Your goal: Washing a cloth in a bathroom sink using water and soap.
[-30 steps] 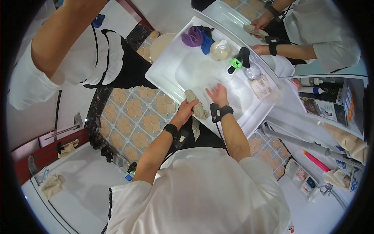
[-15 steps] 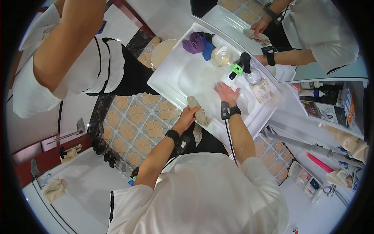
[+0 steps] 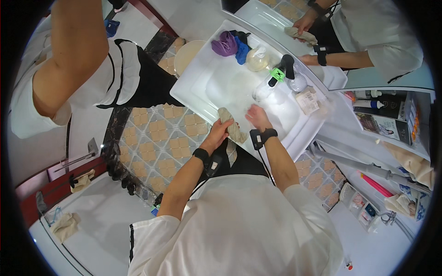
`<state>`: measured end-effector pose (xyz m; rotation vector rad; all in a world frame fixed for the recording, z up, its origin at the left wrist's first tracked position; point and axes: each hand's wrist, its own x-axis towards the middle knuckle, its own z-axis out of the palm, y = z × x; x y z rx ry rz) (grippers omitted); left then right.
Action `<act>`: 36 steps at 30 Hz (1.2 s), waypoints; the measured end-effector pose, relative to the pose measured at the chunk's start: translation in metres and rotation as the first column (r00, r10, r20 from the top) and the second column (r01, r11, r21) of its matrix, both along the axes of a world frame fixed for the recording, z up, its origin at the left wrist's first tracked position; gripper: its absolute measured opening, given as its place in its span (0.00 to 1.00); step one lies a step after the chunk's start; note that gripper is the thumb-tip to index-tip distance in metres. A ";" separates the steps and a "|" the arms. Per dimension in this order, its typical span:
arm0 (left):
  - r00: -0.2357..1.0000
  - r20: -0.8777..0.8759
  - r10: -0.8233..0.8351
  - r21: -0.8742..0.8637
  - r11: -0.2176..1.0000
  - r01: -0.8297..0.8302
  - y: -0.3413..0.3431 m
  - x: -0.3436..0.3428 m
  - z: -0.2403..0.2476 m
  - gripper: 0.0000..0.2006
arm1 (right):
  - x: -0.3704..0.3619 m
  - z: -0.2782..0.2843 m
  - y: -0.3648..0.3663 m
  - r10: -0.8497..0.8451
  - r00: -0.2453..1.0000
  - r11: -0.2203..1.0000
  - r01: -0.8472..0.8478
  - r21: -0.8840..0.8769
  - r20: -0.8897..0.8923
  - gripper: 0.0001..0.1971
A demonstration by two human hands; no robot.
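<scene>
My left hand [image 3: 220,131] is closed round a bunched greyish-beige cloth [image 3: 228,120], held at the near left rim of a white washbasin [image 3: 195,99]. The cloth is long and narrow and sticks out past my fingers at both ends. My right hand [image 3: 258,117] is over the basin, just right of the cloth and apart from it. Its fingers are loosely bent and partly foreshortened, and nothing shows in them. The mirror [image 3: 391,78] repeats both hands and the cloth.
On the basin's far ledge lie purple cloth [image 3: 224,44] and blue cloth [image 3: 241,51], beside a clear round bottle [image 3: 257,59]. A black tap [image 3: 287,66] with a bright green piece [image 3: 277,75] and a small box [image 3: 307,100] stand rightward. Another person [image 3: 78,69] is at the left.
My right hand has drawn back toward me and leftward, nearer the cloth, and its spread fingers have bent. My left hand keeps its hold on the cloth. The view has shifted slightly.
</scene>
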<state>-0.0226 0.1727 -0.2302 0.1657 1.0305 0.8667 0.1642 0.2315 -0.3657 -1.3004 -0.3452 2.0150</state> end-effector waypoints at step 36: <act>1.000 -0.017 0.005 -0.022 1.000 -0.006 -0.003 -0.010 0.004 0.14 | 0.002 0.040 0.045 -0.218 0.928 0.975 0.221 0.023 0.301 0.14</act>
